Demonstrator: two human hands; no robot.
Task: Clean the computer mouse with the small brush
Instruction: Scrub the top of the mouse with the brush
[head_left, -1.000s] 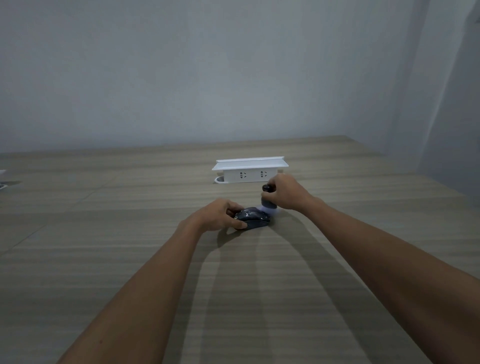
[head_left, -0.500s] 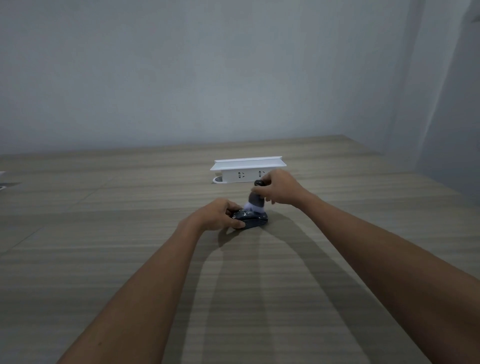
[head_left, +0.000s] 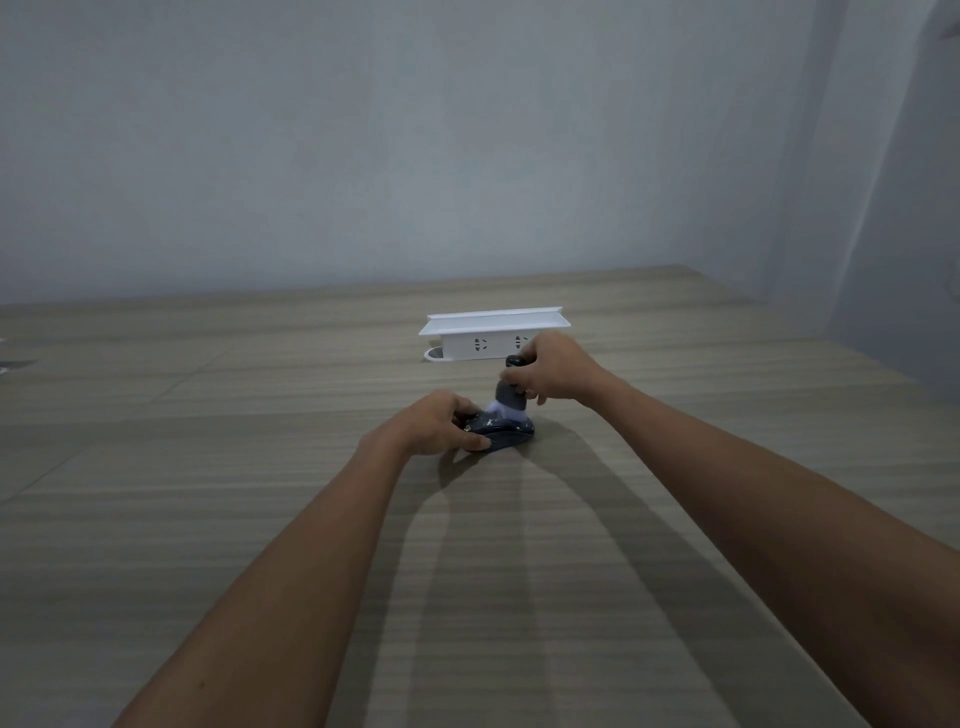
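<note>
A dark computer mouse with pale specks on it lies on the wooden table, in the middle of the view. My left hand grips its left side and holds it down. My right hand is closed around the dark handle of a small brush, held nearly upright. The brush's pale bristles touch the top of the mouse. The left part of the mouse is hidden under my fingers.
A white power strip box with sockets and a flat lid stands just behind my hands. A grey wall rises at the table's far edge. The table's right edge runs diagonally at the far right.
My right hand has shifted the brush left from the mouse's right end onto its top. My left hand has stayed on the mouse.
</note>
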